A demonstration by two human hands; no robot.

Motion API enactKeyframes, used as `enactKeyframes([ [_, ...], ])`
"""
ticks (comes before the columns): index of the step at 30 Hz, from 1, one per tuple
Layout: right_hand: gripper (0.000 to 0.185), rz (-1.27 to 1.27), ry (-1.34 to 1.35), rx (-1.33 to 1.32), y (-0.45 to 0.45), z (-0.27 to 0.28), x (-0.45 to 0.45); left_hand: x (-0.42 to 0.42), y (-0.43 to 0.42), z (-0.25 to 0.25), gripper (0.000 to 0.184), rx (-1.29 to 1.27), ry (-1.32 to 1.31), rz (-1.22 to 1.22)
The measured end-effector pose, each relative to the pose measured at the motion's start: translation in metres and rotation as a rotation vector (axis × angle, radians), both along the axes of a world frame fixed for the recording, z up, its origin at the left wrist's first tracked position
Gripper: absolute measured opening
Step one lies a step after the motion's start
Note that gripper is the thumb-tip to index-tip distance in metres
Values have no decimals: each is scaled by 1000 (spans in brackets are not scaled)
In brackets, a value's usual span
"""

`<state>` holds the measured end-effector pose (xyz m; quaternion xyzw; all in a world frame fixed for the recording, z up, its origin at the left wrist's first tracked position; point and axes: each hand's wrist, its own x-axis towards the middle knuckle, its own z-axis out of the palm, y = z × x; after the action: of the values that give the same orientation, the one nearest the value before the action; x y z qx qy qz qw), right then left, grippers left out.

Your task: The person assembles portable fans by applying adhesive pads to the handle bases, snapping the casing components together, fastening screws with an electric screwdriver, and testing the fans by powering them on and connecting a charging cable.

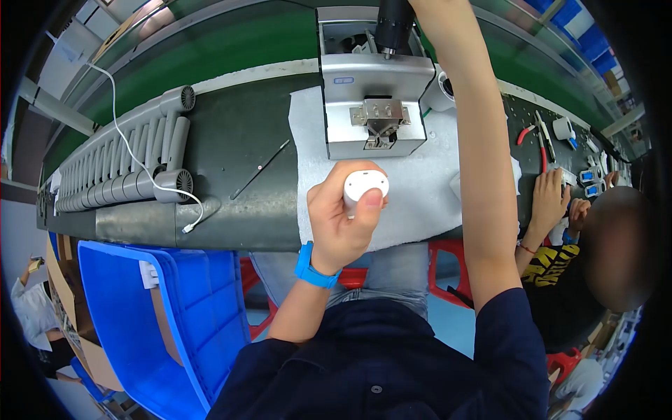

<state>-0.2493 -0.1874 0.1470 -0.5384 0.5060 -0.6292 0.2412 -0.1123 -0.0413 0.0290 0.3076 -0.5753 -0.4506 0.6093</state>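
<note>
Dark worktop (238,126) runs across the view, with a green strip behind it. At its near edge, the left hand (341,224) has its grip closed around a white plastic piece (362,182), fingers wrapped about the body and thumb pressed on the rounded end, which faces up and shows small dark holes. That piece is held in front of the machine (378,70), over a white cloth (420,189).

It looks light, stiff and smooth, so it could slip or scratch; the sides of the body seem the best hold, keeping the thumb off the holes.

Farther out, the right arm (483,140) stretches past the machine; its hand lies beyond the top edge, so I cannot tell what its grip does. Leftward lie a thin rod (245,183), grey tubes (133,154) and a white cable (115,91). Pliers (542,154) lie rightward, near another person's hand (547,196).
</note>
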Motion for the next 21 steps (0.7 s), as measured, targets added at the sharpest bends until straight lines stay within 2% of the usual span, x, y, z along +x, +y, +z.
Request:
enactKeyframes([
  [2,23,345,-192,102,-28,-11,-8,-1,-1,0,32,-15,-15,-10],
  [5,14,353,-340,94,-22,1,-1,-1,-2,0,34,-30,-40,-28],
  [8,7,299,-369,-164,-6,14,-5,4,-2,-1,37,-19,-45,-36],
  [12,25,73,-427,-519,44,39,9,11,-1,-9,43,6,20,-30],
  [14,36,51,-267,-523,68,37,11,9,-3,-12,37,-9,78,-23],
  [15,38,75,-236,-537,75,33,11,9,-3,-12,31,-28,135,-20],
  [18,50,282,-279,-460,74,4,1,6,-3,-11,31,-56,130,-6],
  [20,22,453,-315,-307,73,-17,-6,9,-3,-11,30,-41,124,-27],
  [21,19,539,-334,-228,74,-24,-6,11,-3,-10,29,-27,116,-47],
])
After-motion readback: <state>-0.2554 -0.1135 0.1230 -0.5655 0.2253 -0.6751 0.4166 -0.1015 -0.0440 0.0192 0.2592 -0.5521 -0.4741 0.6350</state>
